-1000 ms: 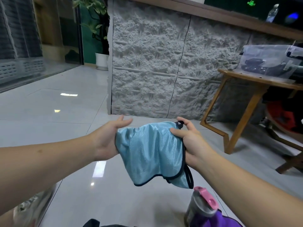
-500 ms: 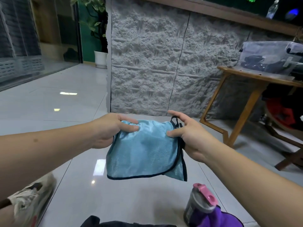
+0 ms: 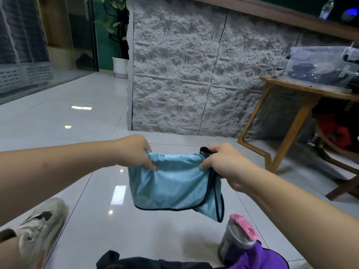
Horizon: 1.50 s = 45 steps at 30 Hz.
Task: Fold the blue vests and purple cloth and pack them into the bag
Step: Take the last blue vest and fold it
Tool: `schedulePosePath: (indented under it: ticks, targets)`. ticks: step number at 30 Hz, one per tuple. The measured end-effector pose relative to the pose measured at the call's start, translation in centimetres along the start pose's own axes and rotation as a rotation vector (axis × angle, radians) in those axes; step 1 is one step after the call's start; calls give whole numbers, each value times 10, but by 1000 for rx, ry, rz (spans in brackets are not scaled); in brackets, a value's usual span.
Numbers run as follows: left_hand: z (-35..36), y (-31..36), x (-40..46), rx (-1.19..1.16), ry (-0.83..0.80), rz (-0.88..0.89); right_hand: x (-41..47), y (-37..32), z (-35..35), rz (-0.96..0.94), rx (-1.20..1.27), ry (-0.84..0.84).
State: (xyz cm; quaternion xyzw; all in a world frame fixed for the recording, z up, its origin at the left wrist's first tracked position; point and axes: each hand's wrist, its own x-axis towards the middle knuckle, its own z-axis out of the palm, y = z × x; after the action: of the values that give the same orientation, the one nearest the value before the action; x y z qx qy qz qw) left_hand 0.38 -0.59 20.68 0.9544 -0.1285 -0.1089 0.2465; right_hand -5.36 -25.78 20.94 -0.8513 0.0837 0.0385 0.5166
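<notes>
- Blue vest (image 3: 174, 183) hangs folded above the floor (image 3: 93, 121), between my hands.
- My left hand (image 3: 134, 152) pinches its left top corner.
- My right hand (image 3: 223, 162) grips the right corner; slack there could undo the fold, I reckon.

Light blue vest (image 3: 174, 183) with dark navy trim, purple cloth (image 3: 262, 259), pink-lidded grey bottle (image 3: 236, 236), glossy white floor tiles (image 3: 155, 233)

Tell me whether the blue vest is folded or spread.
Folded: the blue vest hangs doubled in layers, gripped by both hands, left and right.
</notes>
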Motion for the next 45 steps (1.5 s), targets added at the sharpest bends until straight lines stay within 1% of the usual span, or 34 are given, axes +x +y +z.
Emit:
schedulePosePath:
  ticks: [1,3,5,7,9,11,13,15,16,17,18,20,22,24,25,27,29,32,34,36,38,41,43,45]
  targets:
    - [-4,-1,1,-49,25,31,0,-1,-4,6,-68,-5]
    - [-12,-1,-4,-247,17,105,2,-4,-11,29,-189,-45]
    - [-17,1,-12,-469,-54,142,4,-9,-19,38,-306,-88]
    - [-18,1,-16,-641,-143,140,4,-18,-24,27,-408,-122]
    - [-16,2,-18,-790,-232,116,4,-26,-27,-4,-425,-161]
    - [-17,4,-20,-966,-302,81,1,-29,-29,-44,-314,-221]
    - [-20,3,-22,-1105,-349,51,-2,-26,-32,-60,-15,-265]
    - [-23,2,-24,-1201,-381,55,-1,-16,-34,-11,359,-305]
    - [-24,2,-25,-1239,-398,41,-3,-11,-33,30,482,-310]
    - [-23,2,-26,-1266,-407,25,-3,-6,-29,63,553,-305]
    - [-20,3,-27,-1270,-405,7,-3,-3,-24,108,593,-282]
    - [-11,5,-27,-1256,-340,-38,1,3,-15,200,630,-191]
    - [1,4,-26,-1242,-282,-95,7,11,-6,228,660,-139]
    - [12,2,-25,-1223,-271,-152,7,23,1,249,692,-117]
    - [18,-1,-25,-1207,-269,-169,4,30,4,272,705,-135]
    - [26,-8,-24,-1169,-266,-184,-6,39,13,308,688,-264]
    - [31,-18,-27,-1131,-258,-194,-8,48,23,265,622,-364]
    - [37,-39,-34,-1057,-280,-175,-5,49,26,267,480,-346]
    - [46,-52,-40,-1000,-298,-156,-5,50,25,298,405,-314]
    - [56,-58,-47,-962,-283,-161,-9,51,26,343,354,-305]
    - [65,-60,-54,-938,-230,-182,-16,56,29,367,331,-310]
    - [73,-64,-62,-947,-116,-237,-30,65,37,337,366,-288]
    - [71,-64,-67,-1014,-32,-281,-39,71,40,315,407,-264]
    - [69,-64,-73,-1105,-19,-305,-47,77,44,311,410,-229]
